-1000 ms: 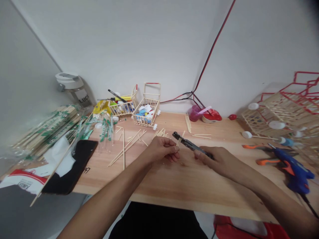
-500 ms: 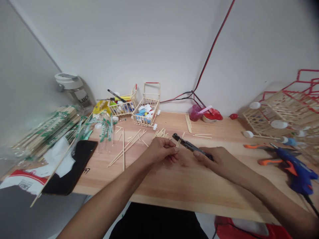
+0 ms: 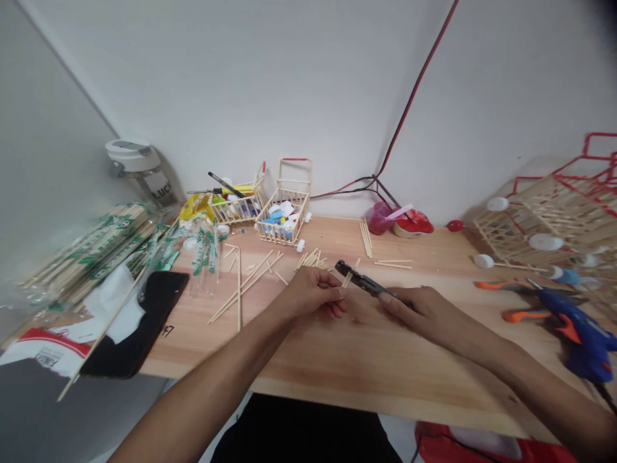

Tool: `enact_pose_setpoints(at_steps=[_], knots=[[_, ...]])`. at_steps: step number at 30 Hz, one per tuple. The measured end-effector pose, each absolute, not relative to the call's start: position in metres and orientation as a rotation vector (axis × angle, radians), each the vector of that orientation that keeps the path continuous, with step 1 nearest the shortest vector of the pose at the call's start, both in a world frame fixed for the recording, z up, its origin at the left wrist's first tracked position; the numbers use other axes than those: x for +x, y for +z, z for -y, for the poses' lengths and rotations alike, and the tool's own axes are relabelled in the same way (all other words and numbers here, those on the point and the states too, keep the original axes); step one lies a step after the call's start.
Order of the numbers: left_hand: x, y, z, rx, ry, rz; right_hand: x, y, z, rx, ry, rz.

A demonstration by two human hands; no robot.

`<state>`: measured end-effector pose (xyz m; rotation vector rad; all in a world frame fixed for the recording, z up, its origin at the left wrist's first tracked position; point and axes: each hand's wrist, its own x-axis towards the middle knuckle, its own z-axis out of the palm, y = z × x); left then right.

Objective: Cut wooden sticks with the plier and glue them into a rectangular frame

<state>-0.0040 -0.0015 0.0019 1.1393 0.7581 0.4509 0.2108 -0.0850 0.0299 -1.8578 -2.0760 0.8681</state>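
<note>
My right hand (image 3: 421, 315) is shut on the handles of dark metal pliers (image 3: 365, 283), whose nose points left towards my left hand (image 3: 313, 294). The left fingers are curled, and their tips nearly reach the pliers. Anything small held in them is hidden. A thin wooden stick (image 3: 348, 279) lies just beyond those fingertips, partly behind the pliers, and I cannot tell whether the pliers touch it. Both hands are above the light wooden table (image 3: 366, 366), close to its surface.
Loose wooden skewers (image 3: 238, 289) lie left of my hands. Stick baskets with bottle caps (image 3: 282, 215) stand at the back. To the right are a blue glue gun (image 3: 583, 341), orange-handled pliers (image 3: 525, 315) and a large stick structure with red framing (image 3: 554, 218).
The view has turned slightly, so the table's contents sit a little further right. Both hands stay nearly in place, and the pliers lie a little flatter.
</note>
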Motion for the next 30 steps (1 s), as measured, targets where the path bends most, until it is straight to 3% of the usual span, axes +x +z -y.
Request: enact_pose_setpoints(at_steps=[30], knots=[[-0.001,0.007,0.004,1.121,0.476,-0.848,0.204,0.018,0.082,-1.815,0.688,2.118]])
